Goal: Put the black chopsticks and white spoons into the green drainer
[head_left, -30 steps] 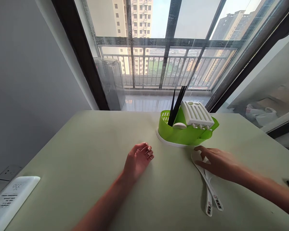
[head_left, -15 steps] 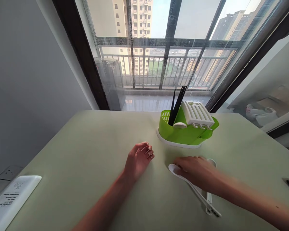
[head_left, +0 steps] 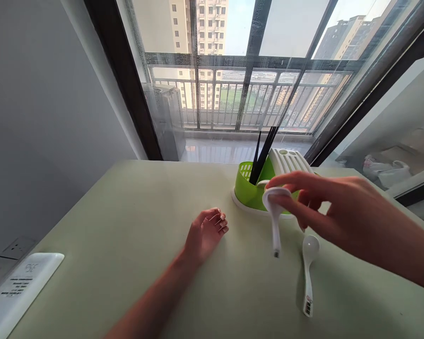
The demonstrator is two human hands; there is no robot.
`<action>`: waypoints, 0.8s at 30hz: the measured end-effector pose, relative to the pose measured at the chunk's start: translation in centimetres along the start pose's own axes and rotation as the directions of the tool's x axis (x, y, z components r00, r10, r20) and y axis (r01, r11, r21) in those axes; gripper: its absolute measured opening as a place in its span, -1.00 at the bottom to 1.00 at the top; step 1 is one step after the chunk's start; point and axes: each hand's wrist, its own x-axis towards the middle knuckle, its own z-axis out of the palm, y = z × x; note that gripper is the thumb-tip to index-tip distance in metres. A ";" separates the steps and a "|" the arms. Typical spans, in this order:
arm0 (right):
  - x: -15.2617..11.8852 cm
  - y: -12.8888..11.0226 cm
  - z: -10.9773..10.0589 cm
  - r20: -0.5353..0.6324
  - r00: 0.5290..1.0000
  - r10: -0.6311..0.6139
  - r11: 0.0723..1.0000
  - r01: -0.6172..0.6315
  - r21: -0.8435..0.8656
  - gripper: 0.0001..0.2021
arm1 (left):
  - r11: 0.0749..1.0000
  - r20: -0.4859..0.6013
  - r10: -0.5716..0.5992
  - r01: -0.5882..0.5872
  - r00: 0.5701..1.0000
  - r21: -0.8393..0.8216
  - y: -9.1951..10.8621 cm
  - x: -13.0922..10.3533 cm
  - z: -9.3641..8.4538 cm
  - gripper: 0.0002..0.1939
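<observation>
A white spoon hangs handle-down from my right hand, pinched by its bowl between thumb and fingers. Behind that hand stands a green and white utensil holder, partly hidden by it, with black chopsticks upright in its left compartment. A second white spoon lies on the table below my right hand, its bowl toward the holder. My left hand rests on the table left of the holder, fingers loosely curled and apart, holding nothing.
On the pale green table, a white device lies at the left edge. A wall socket is beside it. A large window with a railing outside stands beyond the table's far edge.
My right hand has risen from the table toward the holder, lifting one spoon by its bowl. The other spoon stays on the table. My left hand has hardly moved.
</observation>
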 end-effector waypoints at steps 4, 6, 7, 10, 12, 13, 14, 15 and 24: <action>1.8 -0.8 -1.7 -0.299 0.954 -0.021 0.993 -0.016 -0.120 -0.66 | 1.000 0.004 -0.001 0.001 1.000 -0.001 0.0 0.0 0.0 -0.85; 2.7 -0.6 -1.9 -0.417 0.906 -0.069 0.976 -0.025 -0.216 -0.69 | 1.000 0.005 0.000 0.000 1.000 -0.001 0.0 0.0 0.0 -0.85; 3.1 -0.4 -1.9 -0.448 0.889 -0.092 0.966 -0.029 -0.256 -0.71 | 1.000 0.004 0.003 -0.002 1.000 -0.002 0.0 0.0 0.0 -0.85; 4.3 0.4 -1.4 -0.494 0.856 -0.150 0.941 -0.029 -0.336 -0.72 | 1.000 0.004 0.004 -0.004 1.000 0.011 0.0 -0.1 -0.1 -0.84; 5.0 1.0 -0.8 -0.512 0.843 -0.164 0.931 -0.040 -0.364 -0.71 | 1.000 0.003 0.001 -0.001 1.000 0.018 0.0 -0.1 -0.1 -0.84; 5.2 1.2 -0.4 -0.520 0.837 -0.170 0.927 -0.043 -0.372 -0.70 | 1.000 0.002 0.000 0.000 1.000 0.020 0.0 -0.1 -0.1 -0.84; 5.5 1.5 0.0 -0.518 0.838 -0.171 0.925 -0.044 -0.377 -0.69 | 1.000 0.001 -0.001 0.001 1.000 0.021 -0.1 -0.1 -0.1 -0.84; 5.7 1.8 0.5 -0.508 0.845 -0.168 0.924 -0.045 -0.380 -0.68 | 1.000 0.000 0.000 0.000 1.000 0.020 -0.1 -0.1 -0.1 -0.84; 6.7 2.5 4.3 -0.331 0.939 -0.094 0.886 -0.073 -0.458 -0.69 | 1.000 -0.010 0.000 0.000 1.000 0.021 -0.1 -0.1 0.0 -0.83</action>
